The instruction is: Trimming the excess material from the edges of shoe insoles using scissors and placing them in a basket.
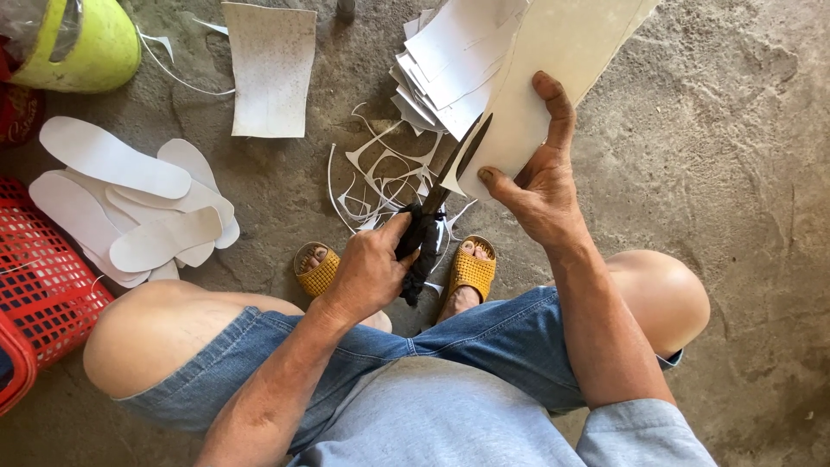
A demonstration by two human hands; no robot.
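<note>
My left hand (pixel 370 270) grips the black cloth-wrapped handles of a pair of scissors (pixel 456 163). The blades are parted and point up and to the right, into the edge of a large cream sheet (pixel 566 47). My right hand (pixel 538 183) holds that sheet up by its lower edge, thumb in front and fingers behind. The cut runs along the sheet's left side.
White sole-shaped cutouts (pixel 130 207) lie piled on the concrete floor at the left, beside a red plastic basket (pixel 43 277). Thin curled offcuts (pixel 380 177) lie above my yellow sandals (pixel 471 270). A stack of white pieces (pixel 437 82), a speckled rectangular sheet (pixel 270 69) and a yellow-green container (pixel 91 47) sit farther off.
</note>
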